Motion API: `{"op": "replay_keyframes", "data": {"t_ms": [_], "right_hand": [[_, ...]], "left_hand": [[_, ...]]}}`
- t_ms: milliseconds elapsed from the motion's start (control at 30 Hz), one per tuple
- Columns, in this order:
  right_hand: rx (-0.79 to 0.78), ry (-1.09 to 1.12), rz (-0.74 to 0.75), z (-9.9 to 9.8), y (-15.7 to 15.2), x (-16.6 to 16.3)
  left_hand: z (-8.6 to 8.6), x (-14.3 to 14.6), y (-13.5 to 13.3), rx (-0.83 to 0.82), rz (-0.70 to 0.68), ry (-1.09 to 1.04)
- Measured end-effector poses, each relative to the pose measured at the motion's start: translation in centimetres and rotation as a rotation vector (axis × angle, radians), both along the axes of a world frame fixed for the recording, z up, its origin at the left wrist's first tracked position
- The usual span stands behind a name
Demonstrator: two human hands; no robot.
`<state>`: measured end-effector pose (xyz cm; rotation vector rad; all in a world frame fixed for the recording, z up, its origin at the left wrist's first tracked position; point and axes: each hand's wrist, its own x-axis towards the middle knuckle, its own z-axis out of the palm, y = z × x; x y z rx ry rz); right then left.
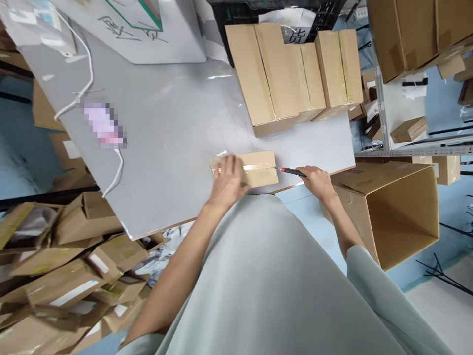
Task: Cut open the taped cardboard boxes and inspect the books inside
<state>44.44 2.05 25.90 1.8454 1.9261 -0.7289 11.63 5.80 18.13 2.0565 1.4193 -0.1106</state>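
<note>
**At the table's near edge: a small box under palm and blade**

Closest to the camera, the person's pale green garment is filling the lower middle of the view, with both bare forearms reaching forward from it. At the near edge of the grey table, the left hand is lying flat on the left end of a small taped cardboard box, its fingers stretched out and slightly apart over the top rather than curled around it. The right hand is closing its fingers around the handle of a red-and-black cutter, whose tip is meeting the right end of the box at the tape seam. The box is lying flat, lengthwise across the table edge.

Just right of that hand, an open empty carton is standing on the floor beside the table. Down to the left, a heap of opened cartons is lying on the floor. Farther along the table, a white cable is trailing across the surface, and a row of larger sealed boxes is sitting side by side. Beyond them a black crate is showing, and a metal shelf is holding more boxes on the right.
</note>
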Motion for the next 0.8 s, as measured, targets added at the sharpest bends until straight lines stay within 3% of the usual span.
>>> {"op": "replay_keyframes", "data": {"t_ms": [133,267,400,533,700,800], "right_hand": [[0.049,0.073,-0.142,-2.1,-2.9,0.8],[0.054,0.037,-0.206,-4.2,-5.2,2.5],[0.091,-0.077,-0.344,-5.0,-8.0,5.4],[0.233,0.044,-0.555,-4.8,-10.5,6.3],[0.377,0.323,-0.724,-4.9,-10.1,2.8],[0.450,0.496,-0.778,-4.9,-8.7,0.1]], "left_hand": [[-1.1,7.2,1.3,-0.057,-0.207,-0.081],[-2.3,9.8,1.4,0.004,-0.239,-0.120],[-2.3,9.3,1.3,0.056,-0.254,-0.143],[-0.2,8.7,1.8,0.082,-0.252,-0.206],[2.6,5.7,1.3,0.119,-0.025,-0.411],[2.0,3.3,-0.6,0.121,0.068,-0.419]]}}
